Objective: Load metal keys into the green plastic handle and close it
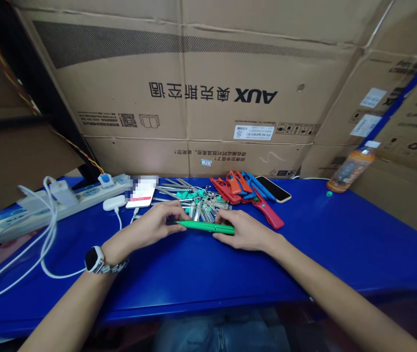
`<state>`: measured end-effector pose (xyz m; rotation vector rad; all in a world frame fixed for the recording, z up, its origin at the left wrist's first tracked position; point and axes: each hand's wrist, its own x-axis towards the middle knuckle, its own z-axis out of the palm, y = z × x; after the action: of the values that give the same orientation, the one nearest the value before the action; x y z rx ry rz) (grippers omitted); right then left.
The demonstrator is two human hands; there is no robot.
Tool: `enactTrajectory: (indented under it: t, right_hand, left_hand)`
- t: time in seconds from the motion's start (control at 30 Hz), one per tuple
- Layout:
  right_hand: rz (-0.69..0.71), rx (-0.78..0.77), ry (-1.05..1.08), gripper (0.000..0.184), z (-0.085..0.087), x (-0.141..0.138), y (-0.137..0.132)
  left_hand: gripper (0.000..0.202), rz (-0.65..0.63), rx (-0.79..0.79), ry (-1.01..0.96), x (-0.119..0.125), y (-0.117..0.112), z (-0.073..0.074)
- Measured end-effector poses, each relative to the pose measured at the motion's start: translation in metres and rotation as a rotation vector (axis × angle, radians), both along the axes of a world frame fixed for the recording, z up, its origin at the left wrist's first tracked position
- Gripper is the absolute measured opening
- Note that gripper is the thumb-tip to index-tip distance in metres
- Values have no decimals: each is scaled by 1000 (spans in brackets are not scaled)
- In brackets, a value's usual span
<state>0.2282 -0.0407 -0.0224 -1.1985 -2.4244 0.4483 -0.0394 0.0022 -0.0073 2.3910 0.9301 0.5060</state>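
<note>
Both my hands hold a long green tool handle (203, 226) low over the blue table (340, 244). My left hand (157, 224), with a watch on its wrist, pinches the left end. My right hand (243, 230) wraps its fingers round the right end. Just behind them lies a pile of several metal blades with teal and clear parts (194, 198). To its right lie several red, orange and blue handles (243, 188).
A white power strip (47, 205) with plugs and white cables (43, 244) lies at the left. A phone (272, 188) and an orange drink bottle (351, 168) sit at the back right. Large cardboard boxes (208, 88) wall the table's far edge.
</note>
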Motion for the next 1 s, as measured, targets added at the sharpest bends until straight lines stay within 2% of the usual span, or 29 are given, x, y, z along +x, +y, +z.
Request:
enactTrajectory:
  t: [0.13,0.23,0.4,0.53,0.7,0.87,1.0]
  right_hand:
    - [74,158,-98,24,-1,-2,-2]
    - [54,222,-107,28,-4,-3,-2]
    - [24,219,-118,31,-6,-1,-3]
    - [34,222,-130,34,-5,-3,-4]
    - [-46,252,-266,44,-5,-10,-6]
    - [-129,191,-194,43,-6,-14,-8]
    - [-182,105,-68,45,-9,-14,-7]
  left_hand:
    - [17,-38,82,-7,-4,2,2]
    - [21,-44,112,10,-5,2,2]
    - [25,-36,256,56,3,-4,1]
    - [22,-88,321,82,9,-8,1]
    - [24,-96,415,105,7,-9,5]
    - [23,-6,607,95,9,-11,8]
    - [28,243,753,-64,9,-13,8]
